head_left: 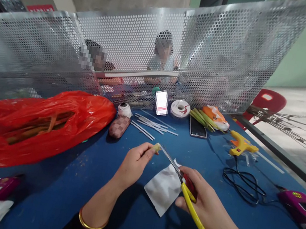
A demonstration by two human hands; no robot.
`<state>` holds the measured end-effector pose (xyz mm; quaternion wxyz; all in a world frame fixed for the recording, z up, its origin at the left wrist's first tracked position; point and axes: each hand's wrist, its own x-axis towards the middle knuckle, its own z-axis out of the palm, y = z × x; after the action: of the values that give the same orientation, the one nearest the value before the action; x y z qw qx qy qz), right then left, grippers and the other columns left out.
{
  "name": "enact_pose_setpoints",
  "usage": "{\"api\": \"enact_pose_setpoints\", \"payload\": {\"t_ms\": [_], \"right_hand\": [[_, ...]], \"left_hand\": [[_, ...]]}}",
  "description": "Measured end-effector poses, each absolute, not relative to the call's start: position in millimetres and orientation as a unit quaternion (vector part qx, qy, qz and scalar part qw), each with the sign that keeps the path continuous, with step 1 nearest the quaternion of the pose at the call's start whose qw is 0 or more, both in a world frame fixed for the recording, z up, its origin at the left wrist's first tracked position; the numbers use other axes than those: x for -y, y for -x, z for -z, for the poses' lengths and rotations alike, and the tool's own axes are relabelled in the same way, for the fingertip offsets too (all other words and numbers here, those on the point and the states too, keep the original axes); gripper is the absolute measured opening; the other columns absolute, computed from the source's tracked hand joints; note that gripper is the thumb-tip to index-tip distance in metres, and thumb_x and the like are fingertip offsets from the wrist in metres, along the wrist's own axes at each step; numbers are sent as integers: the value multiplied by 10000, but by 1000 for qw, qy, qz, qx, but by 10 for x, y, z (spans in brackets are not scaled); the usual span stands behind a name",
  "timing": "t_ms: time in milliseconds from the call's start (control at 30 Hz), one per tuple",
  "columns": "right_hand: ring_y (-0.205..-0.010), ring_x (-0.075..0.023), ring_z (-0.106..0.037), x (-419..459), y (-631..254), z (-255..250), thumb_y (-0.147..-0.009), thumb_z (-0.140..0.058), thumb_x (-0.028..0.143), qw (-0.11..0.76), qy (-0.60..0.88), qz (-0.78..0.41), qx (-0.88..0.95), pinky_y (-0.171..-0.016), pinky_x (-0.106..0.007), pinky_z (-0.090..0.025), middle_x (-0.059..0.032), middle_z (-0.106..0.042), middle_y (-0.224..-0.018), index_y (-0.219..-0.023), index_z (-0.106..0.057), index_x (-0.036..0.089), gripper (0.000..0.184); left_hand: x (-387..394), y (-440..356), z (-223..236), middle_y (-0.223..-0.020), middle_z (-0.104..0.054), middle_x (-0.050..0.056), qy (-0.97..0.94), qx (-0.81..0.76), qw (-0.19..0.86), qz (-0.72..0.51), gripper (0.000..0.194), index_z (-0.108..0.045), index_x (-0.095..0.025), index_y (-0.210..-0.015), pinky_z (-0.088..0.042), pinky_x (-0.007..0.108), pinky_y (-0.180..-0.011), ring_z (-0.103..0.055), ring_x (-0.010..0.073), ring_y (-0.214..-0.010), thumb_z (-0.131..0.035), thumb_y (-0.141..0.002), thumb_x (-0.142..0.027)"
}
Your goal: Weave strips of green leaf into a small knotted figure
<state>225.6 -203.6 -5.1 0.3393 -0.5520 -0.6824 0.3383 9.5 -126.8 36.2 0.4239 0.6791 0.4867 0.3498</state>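
Between thumb and fingers, my left hand [136,163] pinches a small pale green piece [157,147], too small to name. My right hand [200,196] grips a pair of scissors [196,215] with yellow-coated handles; a dark red part also shows inside the grip. The blades point up and left, their tips at the green piece. I cannot tell whether they touch it. Under the scissors, a white sheet [162,189] lies on the blue table [85,189].
Glue sticks [151,123], a phone [197,129], green stalks [203,119], and a ribbon roll [180,108] lie ahead. A red bag [81,117] fills the left; a yellow glue gun [242,144] with coiled cord sits right. Behind a perforated metal screen [123,46] are other people.
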Motion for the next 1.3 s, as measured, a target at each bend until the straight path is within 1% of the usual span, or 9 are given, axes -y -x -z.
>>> {"api": "enact_pose_setpoints", "payload": {"t_ms": [200,300,433,533,733,867,1067,1300], "right_hand": [[-788,-215,-607,2015,-2244,7,-732,-711,459,329,566,-299,695,-664,-283,-485,-58,-633,-994,-1245,-569,256,570],[-801,-211,-602,2021,-2246,-9,-749,-694,463,313,564,-303,701,-675,-285,-479,-52,-620,-1001,-1260,-544,259,570],[-813,-206,-584,2022,-2215,-31,-781,-665,477,284,558,-325,708,-713,-307,-469,-49,-585,-1020,-1268,-497,263,558],[-813,-202,-570,2016,-2189,-44,-793,-650,507,275,555,-340,708,-722,-315,-461,-44,-562,-1031,-1270,-466,268,565],[-835,-210,-571,2013,-2185,-16,-786,-648,535,281,556,-349,700,-746,-324,-464,-44,-561,-1025,-1254,-476,258,570],[-853,-213,-587,2010,-2204,23,-804,-629,502,300,542,-352,702,-751,-319,-476,-64,-585,-1067,-1265,-493,248,544],[-838,-212,-598,1997,-2224,43,-797,-643,475,308,540,-335,708,-712,-301,-484,-69,-613,-1055,-1257,-535,246,525],[-853,-218,-585,1995,-2221,54,-802,-635,493,308,536,-356,701,-747,-329,-483,-70,-589,-1037,-1261,-501,236,543]], "left_hand": [[1252,-102,-340,-566,-313,-64,-647,-488,457,-366,343,-624,-173,-865,-203,223,-477,-260,87,-510,-512,-891,-496],[1259,-112,-341,-558,-305,-68,-642,-481,466,-372,327,-629,-163,-862,-198,222,-475,-250,83,-502,-512,-895,-467],[1276,-141,-297,-591,-348,-58,-646,-462,490,-359,282,-627,-162,-866,-226,215,-501,-280,83,-534,-503,-909,-412],[1286,-174,-247,-606,-357,-56,-641,-447,517,-349,271,-613,-166,-850,-232,213,-511,-281,82,-549,-510,-908,-409],[1299,-231,-250,-580,-314,-70,-609,-444,560,-345,289,-599,-161,-803,-195,220,-497,-218,74,-524,-547,-879,-435],[1287,-236,-258,-569,-320,-72,-584,-442,593,-335,251,-625,-160,-847,-179,223,-489,-218,75,-516,-570,-856,-405],[1267,-241,-192,-579,-342,-69,-581,-449,592,-333,254,-657,-163,-901,-181,222,-494,-230,73,-517,-570,-859,-398],[1281,-267,-177,-584,-355,-68,-566,-460,594,-341,291,-652,-157,-897,-178,224,-497,-235,69,-514,-589,-851,-437]]}}
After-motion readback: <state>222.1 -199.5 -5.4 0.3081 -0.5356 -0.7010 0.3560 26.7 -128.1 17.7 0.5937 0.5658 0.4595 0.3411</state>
